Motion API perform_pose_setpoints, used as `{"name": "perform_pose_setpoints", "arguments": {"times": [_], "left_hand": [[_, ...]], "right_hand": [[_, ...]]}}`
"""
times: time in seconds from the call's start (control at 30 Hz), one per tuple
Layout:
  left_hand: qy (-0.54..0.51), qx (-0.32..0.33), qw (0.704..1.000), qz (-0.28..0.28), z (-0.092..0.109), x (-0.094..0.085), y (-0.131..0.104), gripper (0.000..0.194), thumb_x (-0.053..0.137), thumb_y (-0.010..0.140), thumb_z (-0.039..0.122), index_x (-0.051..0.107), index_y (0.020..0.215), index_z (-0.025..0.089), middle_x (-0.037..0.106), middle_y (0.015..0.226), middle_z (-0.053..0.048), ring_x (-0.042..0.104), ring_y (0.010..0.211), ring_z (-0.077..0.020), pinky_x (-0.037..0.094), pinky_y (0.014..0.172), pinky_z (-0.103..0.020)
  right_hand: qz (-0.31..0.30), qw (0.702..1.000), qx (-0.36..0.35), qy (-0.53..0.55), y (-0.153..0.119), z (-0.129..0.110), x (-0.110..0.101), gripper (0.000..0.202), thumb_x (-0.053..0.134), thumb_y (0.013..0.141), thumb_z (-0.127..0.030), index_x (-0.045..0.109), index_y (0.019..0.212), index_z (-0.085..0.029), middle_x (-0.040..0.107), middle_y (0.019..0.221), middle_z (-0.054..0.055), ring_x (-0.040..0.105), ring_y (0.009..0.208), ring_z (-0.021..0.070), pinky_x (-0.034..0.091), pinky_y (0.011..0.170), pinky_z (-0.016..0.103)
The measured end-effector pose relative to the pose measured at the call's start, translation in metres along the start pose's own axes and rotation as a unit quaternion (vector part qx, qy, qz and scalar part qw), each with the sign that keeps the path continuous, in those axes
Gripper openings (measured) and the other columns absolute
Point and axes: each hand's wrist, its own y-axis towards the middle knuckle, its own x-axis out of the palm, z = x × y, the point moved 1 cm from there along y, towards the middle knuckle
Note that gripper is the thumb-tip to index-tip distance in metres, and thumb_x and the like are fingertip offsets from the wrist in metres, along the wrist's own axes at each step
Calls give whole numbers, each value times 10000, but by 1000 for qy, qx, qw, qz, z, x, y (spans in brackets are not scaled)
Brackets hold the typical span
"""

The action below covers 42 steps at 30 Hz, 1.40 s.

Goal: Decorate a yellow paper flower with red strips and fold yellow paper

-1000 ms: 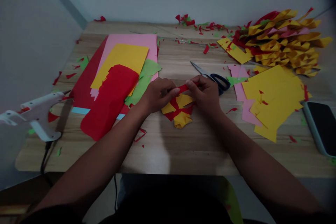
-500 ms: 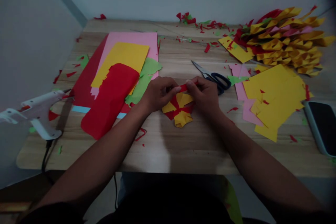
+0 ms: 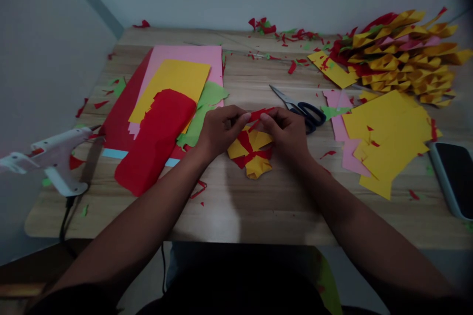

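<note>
A narrow red paper strip [image 3: 259, 115] is stretched between my two hands near the middle of the table. My left hand [image 3: 223, 129] pinches its left end between thumb and fingers. At the right end, my right hand [image 3: 287, 132] pinches it the same way. Just below the strip lies a small yellow and red folded paper piece [image 3: 257, 166], its upper right edge partly behind my right hand. Dark-handled scissors [image 3: 298, 108] rest just beyond my right hand.
Sheets of red paper [image 3: 157, 138], yellow paper [image 3: 173, 81] and pink paper lie left. A white glue gun [image 3: 61, 155] stands far left. Right are yellow sheets [image 3: 388, 133], a phone [image 3: 454, 177] and a folded-paper pile [image 3: 406, 59]. Scraps are scattered along the back.
The red strip now shows more of its length between my fingers, with a loose part angled down by my right thumb. My left hand has shifted slightly up and left.
</note>
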Motion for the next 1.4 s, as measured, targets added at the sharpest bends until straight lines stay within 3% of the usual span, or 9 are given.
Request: {"name": "perform_pose_setpoints", "arguments": {"times": [0.17,0.37,0.47,0.53,0.7,1.0,1.17,1.4], "left_hand": [[-7,-12,1000,-17,-1,0,0,311,596,929,403,704,764,162,673,667,2,549,594,-98,402,593,-230],[-22,14,996,-86,-2,-1,1,361,582,926,454,694,738,167,661,646,-5,522,561,-97,388,563,-239],[-7,8,997,-72,-3,-2,1,333,561,936,418,708,773,168,655,646,-4,537,584,-108,398,581,-245],[-8,-7,999,-46,-4,-2,1,301,552,944,395,720,834,170,655,655,3,537,586,-108,407,585,-240],[-12,-24,999,-24,-6,0,0,266,552,945,375,718,876,179,643,645,16,511,557,-99,386,549,-232],[-29,49,988,-143,-2,-2,3,318,624,888,479,692,817,176,669,707,-6,543,613,-113,396,609,-256],[-5,52,989,-140,0,-2,2,310,590,910,458,669,800,179,647,683,-1,545,623,-118,408,662,-273],[-34,39,993,-104,-1,0,2,258,591,920,366,682,778,171,652,672,7,534,599,-103,390,614,-252]], "right_hand": [[20,999,-42,6,1,3,1,266,683,859,-478,622,841,-219,608,720,-23,523,638,125,434,608,279],[57,997,-55,4,2,2,-2,284,631,910,-425,554,729,-220,548,659,-30,507,623,123,439,646,295],[78,995,-59,-12,4,0,-7,258,618,905,-348,539,697,-217,531,642,-34,485,609,119,422,636,293],[60,996,-60,-32,5,-1,-10,237,634,871,-310,541,675,-213,515,620,-38,457,586,114,387,597,284],[-69,991,-57,-103,3,0,-6,182,658,811,-309,597,679,-200,570,629,-22,472,586,119,356,567,278],[-14,991,-87,-101,1,-3,-5,187,639,844,-332,609,719,-197,598,673,-14,508,627,130,396,621,286],[-14,988,-106,-114,0,-4,-5,195,636,842,-328,591,706,-196,576,657,-18,507,641,134,397,638,289],[-28,991,-94,-87,-2,-4,-4,210,594,893,-369,627,784,-193,595,697,-15,519,658,131,402,641,283]]}}
